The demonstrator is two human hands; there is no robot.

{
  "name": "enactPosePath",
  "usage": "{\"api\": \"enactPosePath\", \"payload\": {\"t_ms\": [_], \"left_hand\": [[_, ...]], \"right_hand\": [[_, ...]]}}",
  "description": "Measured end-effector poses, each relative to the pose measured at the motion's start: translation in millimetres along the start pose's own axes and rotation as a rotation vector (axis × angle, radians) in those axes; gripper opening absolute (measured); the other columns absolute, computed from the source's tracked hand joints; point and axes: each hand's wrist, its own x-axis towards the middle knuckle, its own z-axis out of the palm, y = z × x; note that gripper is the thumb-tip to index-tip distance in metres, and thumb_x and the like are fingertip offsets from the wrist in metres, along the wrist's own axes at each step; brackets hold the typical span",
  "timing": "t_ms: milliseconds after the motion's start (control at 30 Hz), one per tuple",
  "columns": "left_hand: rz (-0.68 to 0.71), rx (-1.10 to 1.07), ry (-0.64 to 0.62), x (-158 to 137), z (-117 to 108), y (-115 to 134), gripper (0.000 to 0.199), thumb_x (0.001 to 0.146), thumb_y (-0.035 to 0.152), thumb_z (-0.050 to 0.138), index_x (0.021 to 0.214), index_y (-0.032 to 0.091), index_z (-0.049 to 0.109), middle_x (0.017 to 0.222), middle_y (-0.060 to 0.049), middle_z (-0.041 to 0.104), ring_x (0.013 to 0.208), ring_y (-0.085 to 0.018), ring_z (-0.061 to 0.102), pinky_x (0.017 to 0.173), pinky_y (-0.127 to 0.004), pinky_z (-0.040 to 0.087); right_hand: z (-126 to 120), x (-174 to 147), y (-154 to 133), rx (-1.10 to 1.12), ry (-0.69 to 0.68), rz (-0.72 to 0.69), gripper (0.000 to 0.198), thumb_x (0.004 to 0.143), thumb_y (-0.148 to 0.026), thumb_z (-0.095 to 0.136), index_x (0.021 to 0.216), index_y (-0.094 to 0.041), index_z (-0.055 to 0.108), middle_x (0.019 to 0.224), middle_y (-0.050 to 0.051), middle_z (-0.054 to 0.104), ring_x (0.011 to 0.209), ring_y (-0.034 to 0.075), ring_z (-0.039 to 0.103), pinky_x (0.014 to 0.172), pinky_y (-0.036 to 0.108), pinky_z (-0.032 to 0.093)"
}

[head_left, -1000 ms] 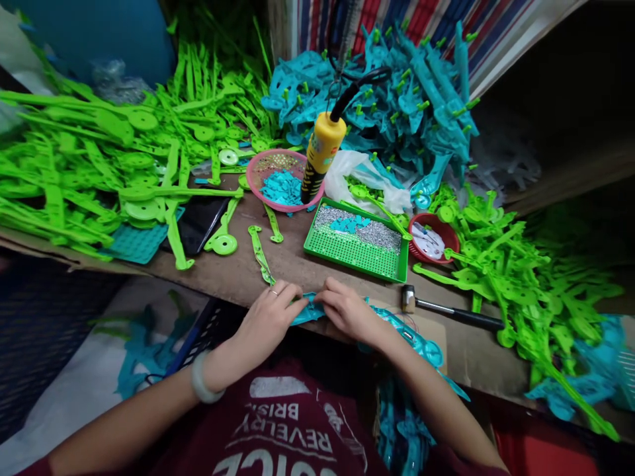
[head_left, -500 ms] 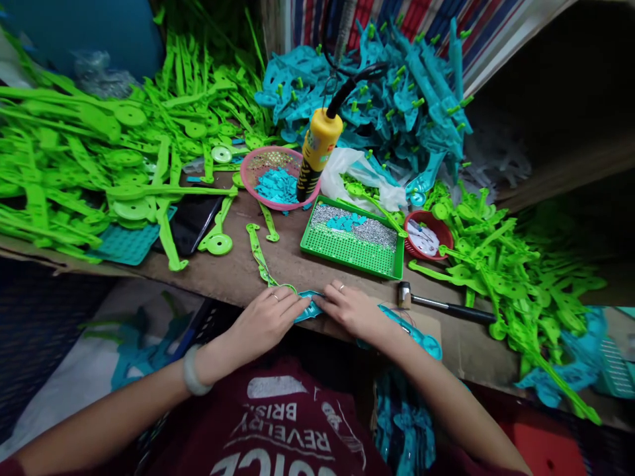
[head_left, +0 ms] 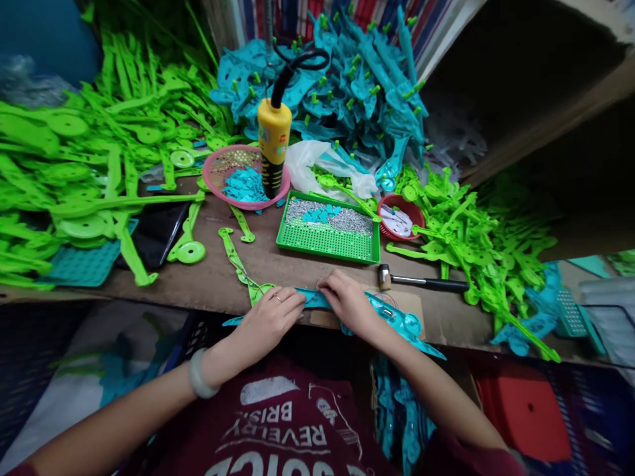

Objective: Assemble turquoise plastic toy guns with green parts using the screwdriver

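A long blue plastic part lies along the table's front edge, running under both hands. Thin wires and a small metallic piece show in its wider right end. My left hand is closed on the part's left portion, fingers bent over it. Just right of it, my right hand pinches above the middle of the part; whatever is between its fingertips is too small to make out. A green plastic arm with thin wires on it reaches to my left hand's fingers.
A green tray holds small metal pieces and blue bits. Behind it stand a pink basket and a hanging yellow power screwdriver. A hammer lies to the right, near a red basket. Green and blue parts are heaped around.
The camera has turned right, so the table's contents sit farther left. My right fingertips have lifted a little from the blue part, and more of it shows between my hands.
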Motion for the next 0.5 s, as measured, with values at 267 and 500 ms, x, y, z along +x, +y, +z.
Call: {"api": "enactPosePath", "payload": {"t_ms": [267,500], "left_hand": [[-0.067,-0.056,-0.086,7.2,-7.3,2.2,0.012,0.100,0.015,0.052,0.099,0.017,0.063,0.096,-0.005,0.063,0.095,-0.023,0.052,0.087,-0.038,0.040],[-0.046,-0.028,-0.125,6.8,-7.1,0.5,0.016,0.100,0.018,0.054,0.112,0.018,0.064,0.103,-0.007,0.063,0.098,-0.025,0.050,0.089,-0.040,0.041]], "right_hand": [[5.0,-5.8,0.1,-0.310,-0.067,-0.071,0.018,0.104,-0.023,0.042,0.102,-0.019,0.060,0.097,0.006,0.056,0.078,0.016,0.054,0.062,0.027,0.032],[9.1,-4.5,-4.7,-0.444,-0.108,-0.098,0.017,0.104,-0.023,0.045,0.099,-0.018,0.061,0.098,0.006,0.056,0.072,0.015,0.049,0.057,0.030,0.022]]}}
